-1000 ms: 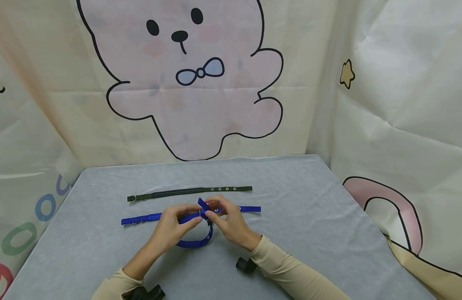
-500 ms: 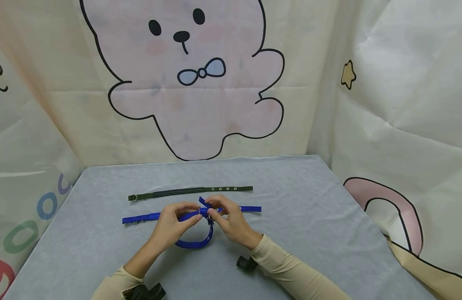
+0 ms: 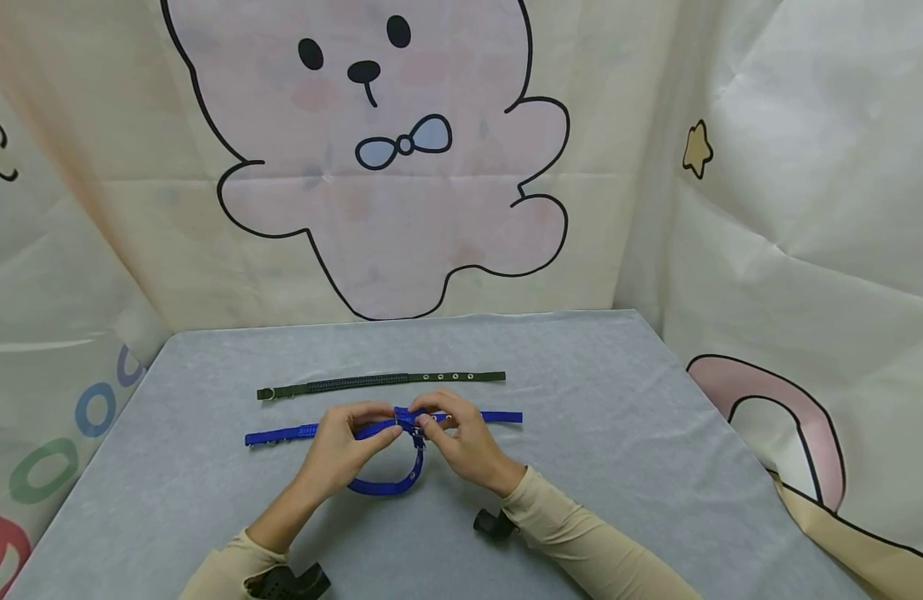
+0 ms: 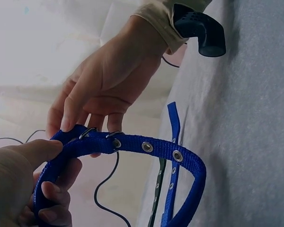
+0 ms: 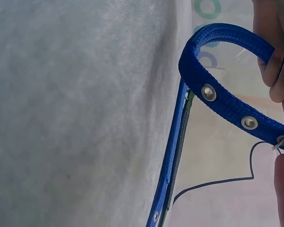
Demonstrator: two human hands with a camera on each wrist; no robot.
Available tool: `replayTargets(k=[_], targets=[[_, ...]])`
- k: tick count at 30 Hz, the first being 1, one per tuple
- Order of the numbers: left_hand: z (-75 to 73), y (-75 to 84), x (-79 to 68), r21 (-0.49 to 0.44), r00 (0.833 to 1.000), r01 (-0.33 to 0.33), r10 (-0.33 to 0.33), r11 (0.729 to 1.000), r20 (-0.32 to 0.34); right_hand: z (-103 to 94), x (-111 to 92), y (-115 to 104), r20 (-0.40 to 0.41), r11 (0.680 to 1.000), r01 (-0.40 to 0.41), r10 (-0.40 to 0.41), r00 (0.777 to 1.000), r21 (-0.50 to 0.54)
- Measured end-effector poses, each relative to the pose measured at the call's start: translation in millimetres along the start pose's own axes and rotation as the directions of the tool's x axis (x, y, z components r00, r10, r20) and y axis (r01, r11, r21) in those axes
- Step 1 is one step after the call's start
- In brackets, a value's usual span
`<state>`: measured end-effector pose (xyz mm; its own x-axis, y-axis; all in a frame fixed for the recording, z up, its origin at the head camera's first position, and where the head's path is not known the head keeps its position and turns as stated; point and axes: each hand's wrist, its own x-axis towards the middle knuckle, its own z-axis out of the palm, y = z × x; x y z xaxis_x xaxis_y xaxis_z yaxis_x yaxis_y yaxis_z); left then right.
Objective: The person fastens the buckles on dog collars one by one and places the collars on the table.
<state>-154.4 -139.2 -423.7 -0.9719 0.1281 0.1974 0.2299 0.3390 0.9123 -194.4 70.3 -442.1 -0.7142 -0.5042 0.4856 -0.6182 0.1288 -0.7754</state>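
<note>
A blue collar (image 3: 389, 488) with metal eyelets is bent into a loop, its lower part hanging between both hands above the table. My left hand (image 3: 348, 446) pinches the band on the left side, thumb in front and fingers curled behind. At the buckle (image 4: 87, 133), my right hand (image 3: 464, 446) pinches the strap between thumb and fingertips. The overlapped ends of the strap meet there, partly hidden by the fingers. In the right wrist view two eyelets show along the collar's curve (image 5: 191, 71).
Behind the hands a second blue collar (image 3: 281, 436) lies flat on the grey-clothed table (image 3: 596, 467). Farther back lies a dark green collar (image 3: 363, 382) with eyelets toward its right end. Printed curtains surround the table.
The strap's free tip, which stuck up above the fingers, now lies lower and flatter along the band by the buckle. Both hands stay almost in place.
</note>
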Motion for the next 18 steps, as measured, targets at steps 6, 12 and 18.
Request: replayTargets(k=[6,12,18], targets=[[-0.8,1.1,-0.1,-0.003,1.0,-0.012,0.012,1.0,-0.006,-2.2,0.3,-2.6,0.004,1.0,-0.001,0.001,1.0,-0.027],[-1.2,2.1,-0.2,-0.007,1.0,-0.023,0.023,1.0,-0.009,-3.5,0.6,-3.6,0.012,0.999,-0.003,0.003,1.0,-0.045],[-0.7,0.5,0.4,-0.008,0.999,-0.039,0.039,0.999,-0.011,-3.7,0.9,-1.3,0.014,0.998,0.014,-0.013,1.0,-0.068]])
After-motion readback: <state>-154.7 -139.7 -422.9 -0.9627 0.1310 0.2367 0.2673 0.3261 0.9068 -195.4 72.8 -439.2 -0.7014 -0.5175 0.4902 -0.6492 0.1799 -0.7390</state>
